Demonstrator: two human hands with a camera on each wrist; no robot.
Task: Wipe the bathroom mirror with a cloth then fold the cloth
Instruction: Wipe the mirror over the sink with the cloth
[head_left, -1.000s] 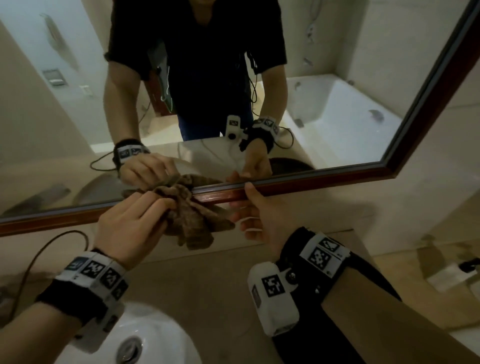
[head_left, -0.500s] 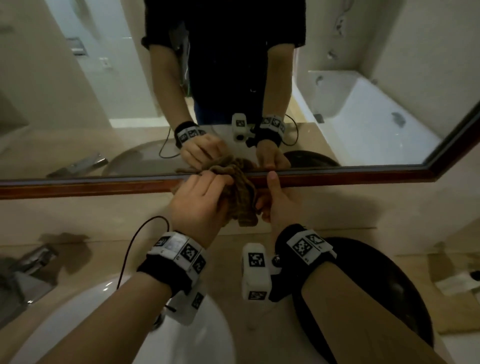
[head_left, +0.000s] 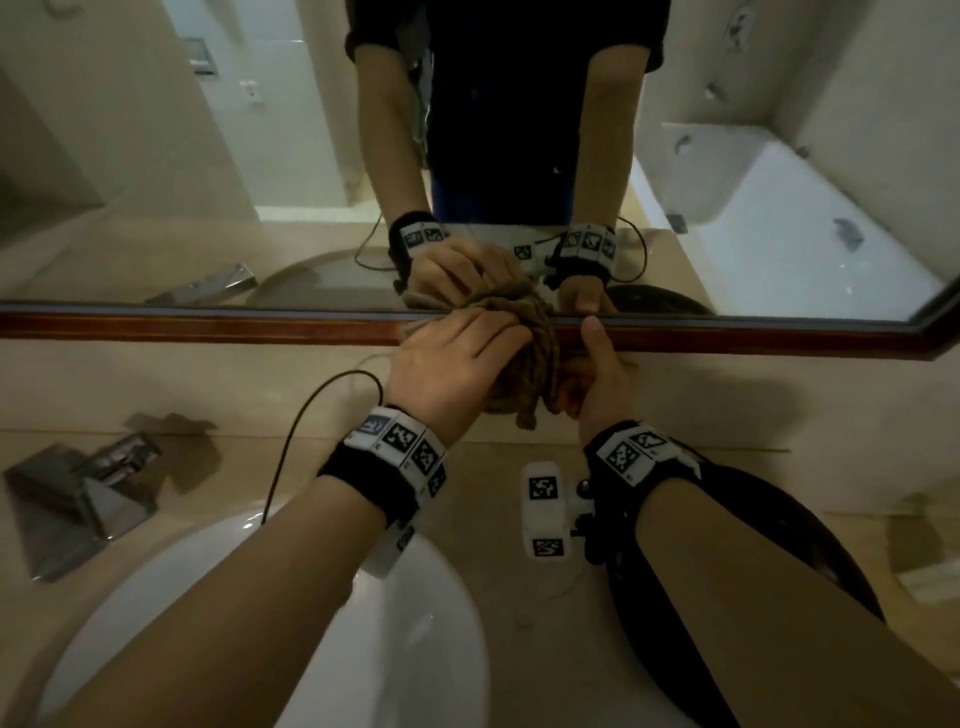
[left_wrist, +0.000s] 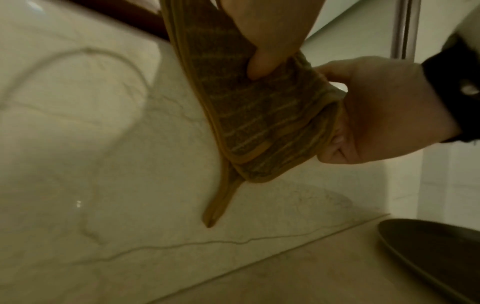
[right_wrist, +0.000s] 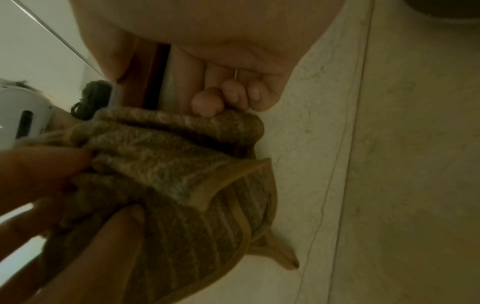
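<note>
The bunched brown striped terry cloth (head_left: 530, 358) sits at the mirror's dark wooden bottom frame (head_left: 208, 327), gripped between both hands. The left hand (head_left: 457, 364) curls fingers over it; the right hand (head_left: 597, 379) clamps its edge, thumb up against the frame. No readable writing shows, only square coded markers on the white wristbands (head_left: 405, 441).

We see a dim, warm-tinted room. In the head view the mirror (head_left: 156, 156) reflects the brightest area, a pale bathtub (head_left: 779, 208); straight edges bow near the borders. Soft shadows fall on the tabletop (head_left: 249, 467) beside the faucet (head_left: 78, 509). Both wrist views look grainy and soft, with the nearest fingers (right_wrist: 52, 185) blurred and dark.
</note>
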